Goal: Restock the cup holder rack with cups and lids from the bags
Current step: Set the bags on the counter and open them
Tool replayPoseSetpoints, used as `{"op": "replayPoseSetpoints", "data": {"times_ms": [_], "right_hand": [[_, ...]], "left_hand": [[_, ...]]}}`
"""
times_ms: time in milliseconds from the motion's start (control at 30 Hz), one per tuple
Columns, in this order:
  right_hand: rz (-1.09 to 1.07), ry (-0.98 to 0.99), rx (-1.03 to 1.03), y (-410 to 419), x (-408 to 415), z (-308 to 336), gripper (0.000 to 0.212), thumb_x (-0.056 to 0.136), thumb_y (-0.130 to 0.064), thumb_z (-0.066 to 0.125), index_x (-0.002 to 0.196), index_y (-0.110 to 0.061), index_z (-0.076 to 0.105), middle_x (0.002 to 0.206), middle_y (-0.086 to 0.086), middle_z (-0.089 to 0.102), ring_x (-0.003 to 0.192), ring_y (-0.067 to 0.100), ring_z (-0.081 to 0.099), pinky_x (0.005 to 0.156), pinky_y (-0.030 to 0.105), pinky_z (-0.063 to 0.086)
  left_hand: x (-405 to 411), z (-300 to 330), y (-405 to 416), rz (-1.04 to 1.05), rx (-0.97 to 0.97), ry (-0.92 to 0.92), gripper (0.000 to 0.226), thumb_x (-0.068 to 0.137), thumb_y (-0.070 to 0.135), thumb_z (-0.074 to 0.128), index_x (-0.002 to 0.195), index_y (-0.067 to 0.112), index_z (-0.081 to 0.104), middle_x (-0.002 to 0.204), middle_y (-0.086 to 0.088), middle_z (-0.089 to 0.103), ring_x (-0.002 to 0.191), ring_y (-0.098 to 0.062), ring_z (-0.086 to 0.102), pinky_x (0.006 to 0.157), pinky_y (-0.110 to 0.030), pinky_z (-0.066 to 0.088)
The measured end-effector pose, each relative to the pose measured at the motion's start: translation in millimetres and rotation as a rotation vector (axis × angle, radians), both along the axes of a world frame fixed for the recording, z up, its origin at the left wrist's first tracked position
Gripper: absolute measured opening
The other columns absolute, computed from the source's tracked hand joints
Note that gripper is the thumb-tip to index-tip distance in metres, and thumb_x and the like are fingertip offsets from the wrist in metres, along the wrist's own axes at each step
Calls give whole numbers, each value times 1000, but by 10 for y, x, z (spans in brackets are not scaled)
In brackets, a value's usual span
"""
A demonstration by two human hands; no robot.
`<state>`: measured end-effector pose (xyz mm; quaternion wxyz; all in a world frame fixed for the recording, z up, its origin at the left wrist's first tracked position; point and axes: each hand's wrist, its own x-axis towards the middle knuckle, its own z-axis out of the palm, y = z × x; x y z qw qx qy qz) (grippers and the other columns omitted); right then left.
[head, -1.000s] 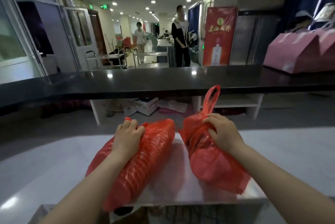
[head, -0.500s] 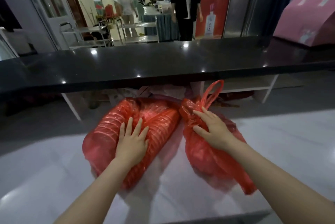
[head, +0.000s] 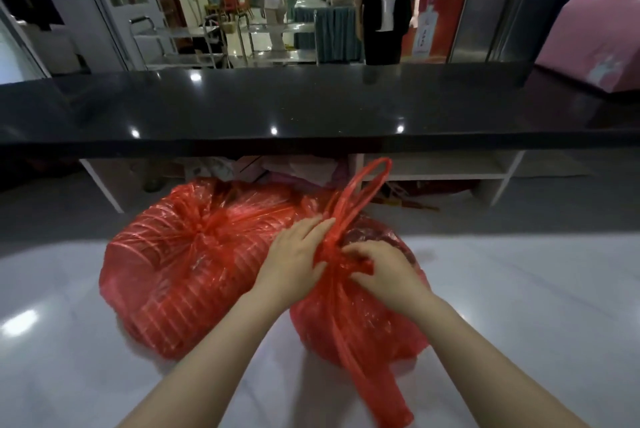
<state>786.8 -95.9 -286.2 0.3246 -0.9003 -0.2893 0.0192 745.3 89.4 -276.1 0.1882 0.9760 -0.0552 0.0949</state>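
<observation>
Two red plastic bags lie on the white counter [head: 519, 306]. The left bag [head: 180, 271] is knotted and shows stacked ribbed rims through the plastic. The right bag [head: 363, 320] is tied at its neck, with its handle loops [head: 360, 192] standing up. My left hand [head: 294, 261] lies against the left side of that neck, fingers fairly straight. My right hand [head: 384, 271] pinches the knot from the right with curled fingers. What is inside the right bag I cannot make out. No cup holder rack is in view.
A black raised countertop [head: 311, 108] runs across just beyond the bags, with white shelving [head: 450, 171] under it. A pink box [head: 595, 39] sits at its far right. Two people stand beyond the counter among carts and tables.
My left hand has left the left bag and moved over to the neck of the right bag. My right hand now curls on the knot. The view has tilted further down.
</observation>
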Motion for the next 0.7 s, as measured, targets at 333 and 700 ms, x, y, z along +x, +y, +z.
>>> {"op": "replayPoseSetpoints", "data": {"times_ms": [333,700], "right_hand": [[-320,-158,-93,-966,344,-9,30,81,-2,60,95,-22,77,94,1,65,93,28,57,82,36,44],[-196,-194,-101,-854,89,231,44,77,-42,65,121,-38,60,126,-17,56,127,11,40,113,54,13]], "left_hand": [[-39,-189,65,365,-149,-68,14,80,14,66,93,20,63,94,3,65,90,-24,61,78,-37,47],[78,142,-474,151,-110,-48,58,76,30,64,131,34,48,133,8,47,129,-18,38,109,-47,26]]}}
